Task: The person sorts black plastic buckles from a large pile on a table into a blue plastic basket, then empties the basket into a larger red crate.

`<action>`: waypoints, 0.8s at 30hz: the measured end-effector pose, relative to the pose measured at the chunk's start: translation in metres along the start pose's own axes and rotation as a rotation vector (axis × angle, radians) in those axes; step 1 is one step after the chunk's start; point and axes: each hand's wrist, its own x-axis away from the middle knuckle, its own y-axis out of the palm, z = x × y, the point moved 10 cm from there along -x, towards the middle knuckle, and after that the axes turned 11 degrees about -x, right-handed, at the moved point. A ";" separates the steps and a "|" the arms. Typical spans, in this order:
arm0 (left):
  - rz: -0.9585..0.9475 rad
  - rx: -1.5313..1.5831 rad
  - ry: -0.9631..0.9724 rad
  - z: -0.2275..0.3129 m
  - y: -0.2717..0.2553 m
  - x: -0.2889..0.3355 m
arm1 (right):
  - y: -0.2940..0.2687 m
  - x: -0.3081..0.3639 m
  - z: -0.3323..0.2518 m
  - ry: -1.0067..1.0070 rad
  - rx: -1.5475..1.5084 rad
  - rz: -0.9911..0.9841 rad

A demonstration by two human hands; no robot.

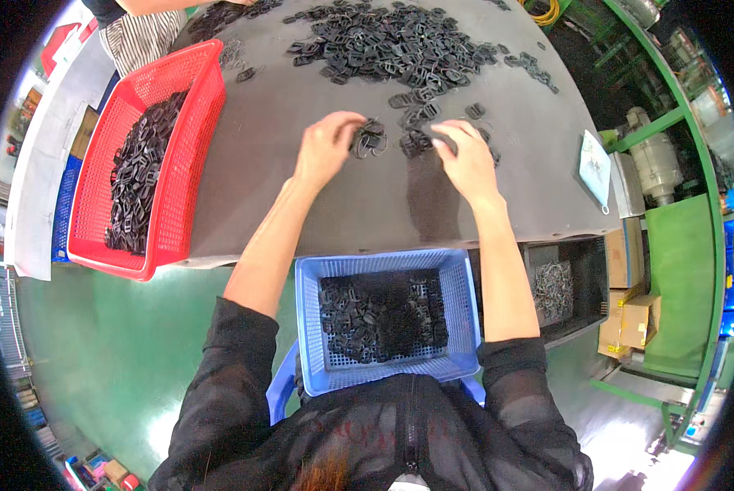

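Black plastic buckle-like pieces lie on the grey tabletop (pixel 252 180) in front of me. My left hand (pixel 327 147) rests at the left side of a small clump of them (pixel 371 139), fingers curved with the tips at its edge. Opposite it, my right hand (pixel 469 159) is beside another little group (pixel 416 142), thumb and forefinger apart. Neither hand visibly grips a piece. A large heap of the same pieces (pixel 399 41) spreads farther back, with a thin trail running toward my hands. Close to my body, a blue basket (pixel 305 319) holds many more black pieces.
To the left, a red basket (pixel 207 106) contains black pieces. A pale blue tray (pixel 594 168) sits at the table's right edge. Below it is a dark bin (pixel 592 303) of small metal parts. Another person's arm (pixel 150 5) reaches in at far left. Cardboard boxes (pixel 638 319) stand right.
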 end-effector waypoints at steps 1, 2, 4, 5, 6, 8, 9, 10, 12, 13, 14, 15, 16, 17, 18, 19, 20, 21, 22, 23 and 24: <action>0.063 0.039 -0.115 -0.015 -0.017 0.007 | 0.013 -0.003 -0.006 0.003 -0.016 -0.001; 0.114 0.212 -0.203 -0.040 -0.022 0.015 | 0.026 -0.003 -0.014 -0.024 -0.013 -0.001; 0.259 0.344 -0.210 -0.049 -0.039 0.019 | 0.046 -0.008 -0.027 -0.054 0.030 -0.025; 0.325 0.441 -0.226 -0.055 -0.043 0.021 | 0.057 -0.009 -0.027 -0.043 0.049 -0.048; 0.341 0.521 -0.236 -0.056 -0.046 0.021 | 0.068 -0.012 -0.033 -0.059 0.051 -0.085; 0.373 0.682 -0.253 -0.057 -0.053 0.021 | 0.084 -0.019 -0.044 -0.086 0.031 -0.092; 0.394 0.641 -0.263 -0.058 -0.058 0.023 | 0.090 -0.023 -0.051 -0.100 0.010 -0.062; 0.415 0.599 -0.272 -0.061 -0.064 0.025 | 0.093 -0.026 -0.057 -0.114 -0.013 -0.032; 0.506 0.345 -0.252 -0.060 -0.078 0.030 | 0.113 -0.033 -0.066 -0.154 0.083 -0.190; 0.447 0.126 -0.313 -0.063 -0.077 0.031 | 0.123 -0.036 -0.069 -0.174 0.131 -0.268; 0.417 -0.136 -0.228 -0.053 -0.078 0.029 | 0.123 -0.043 -0.067 -0.184 0.112 -0.279; 0.382 -0.393 -0.148 -0.038 -0.074 0.029 | 0.122 -0.049 -0.059 -0.115 0.117 -0.290; 0.311 -0.411 -0.190 -0.042 -0.068 0.028 | 0.119 -0.055 -0.053 -0.045 0.122 -0.301; 0.306 -0.457 -0.191 -0.041 -0.068 0.030 | 0.117 -0.061 -0.044 0.024 0.129 -0.312; 0.299 -0.502 -0.189 -0.037 -0.068 0.031 | 0.108 -0.066 -0.042 0.025 0.036 -0.248; 0.291 -0.547 -0.188 -0.034 -0.069 0.033 | 0.103 -0.070 -0.037 0.057 -0.079 -0.215; 0.223 -0.515 -0.195 -0.036 -0.067 0.034 | 0.110 -0.067 -0.021 0.228 -0.272 -0.280; 0.242 -0.445 -0.221 -0.041 -0.071 0.037 | 0.115 -0.063 -0.025 0.395 -0.467 -0.350; 0.255 -0.375 -0.243 -0.046 -0.074 0.039 | 0.122 -0.062 -0.031 0.420 -0.514 -0.398; 0.269 -0.304 -0.265 -0.050 -0.076 0.041 | 0.131 -0.061 -0.036 0.446 -0.561 -0.446; 0.281 -0.263 -0.256 -0.052 -0.077 0.040 | 0.140 -0.059 -0.041 0.472 -0.613 -0.490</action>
